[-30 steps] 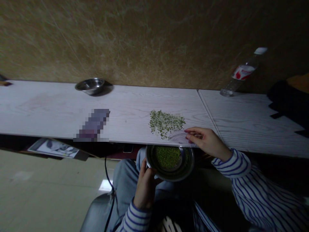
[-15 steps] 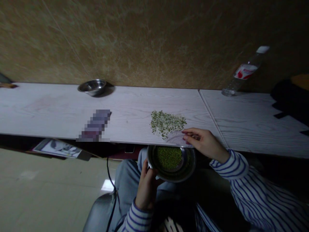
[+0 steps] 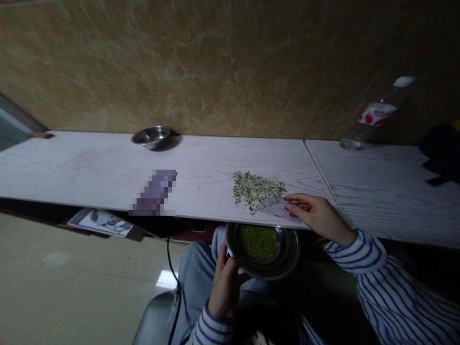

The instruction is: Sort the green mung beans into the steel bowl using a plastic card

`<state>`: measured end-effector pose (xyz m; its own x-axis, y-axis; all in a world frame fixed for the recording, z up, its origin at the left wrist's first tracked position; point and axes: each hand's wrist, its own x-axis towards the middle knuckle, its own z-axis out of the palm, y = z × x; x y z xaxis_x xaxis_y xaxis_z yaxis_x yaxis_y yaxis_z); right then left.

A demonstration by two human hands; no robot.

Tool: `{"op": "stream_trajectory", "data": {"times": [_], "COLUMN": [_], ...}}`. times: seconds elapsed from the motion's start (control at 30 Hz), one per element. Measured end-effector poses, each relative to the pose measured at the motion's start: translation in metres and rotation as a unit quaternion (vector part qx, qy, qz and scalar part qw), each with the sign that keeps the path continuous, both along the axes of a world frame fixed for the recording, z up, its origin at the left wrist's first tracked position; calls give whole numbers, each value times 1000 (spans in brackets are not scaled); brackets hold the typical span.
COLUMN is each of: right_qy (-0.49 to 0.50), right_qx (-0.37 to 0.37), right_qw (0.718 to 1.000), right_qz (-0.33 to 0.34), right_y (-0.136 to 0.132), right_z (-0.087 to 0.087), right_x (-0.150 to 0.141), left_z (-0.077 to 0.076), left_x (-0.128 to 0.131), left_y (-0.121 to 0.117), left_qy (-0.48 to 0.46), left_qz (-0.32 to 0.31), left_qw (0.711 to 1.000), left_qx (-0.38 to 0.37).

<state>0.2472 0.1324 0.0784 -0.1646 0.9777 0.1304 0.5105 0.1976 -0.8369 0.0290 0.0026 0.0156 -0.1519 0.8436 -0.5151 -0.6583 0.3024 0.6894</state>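
My left hand (image 3: 227,280) grips the near-left rim of a metal bowl (image 3: 287,268), held just under the table's front edge. Green mung beans (image 3: 258,241) cover part of the bowl's bottom. Between the fingers and thumb of my right hand (image 3: 312,212) is a clear plastic protractor (image 3: 275,209), low over the tabletop or touching it. Its curved edge lies at the near side of a spread-out patch of mixed green beans and white grains (image 3: 257,188), which look like rice.
A smaller metal bowl (image 3: 151,138) stands at the back by the wall. A blurred-out flat object (image 3: 156,191) lies left of the grains. At the right are a plastic bottle (image 3: 373,116) and a dark item (image 3: 440,151). A black cable (image 3: 172,261) hangs below the table (image 3: 204,158).
The whole view has shifted, so things appear farther right and slightly lower. Both hands keep their holds, and the protractor has barely moved against the grains.
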Motion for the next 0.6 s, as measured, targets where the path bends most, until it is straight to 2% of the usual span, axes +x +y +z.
{"op": "stream_trajectory", "data": {"times": [0.37,0.6], "right_qy": [132,171], "right_qx": [-4,-7], "right_qw": [988,976], "right_qz": [-82,-136], "right_y": [-9,-4], "right_z": [-9,-12], "right_x": [-2,-8], "left_z": [2,4], "left_x": [-10,-17], "left_y": [7,12], "left_qy": [9,-12], "left_qz": [-14,-18], "left_qw": [999,998], "left_qx": [-29,-58]}}
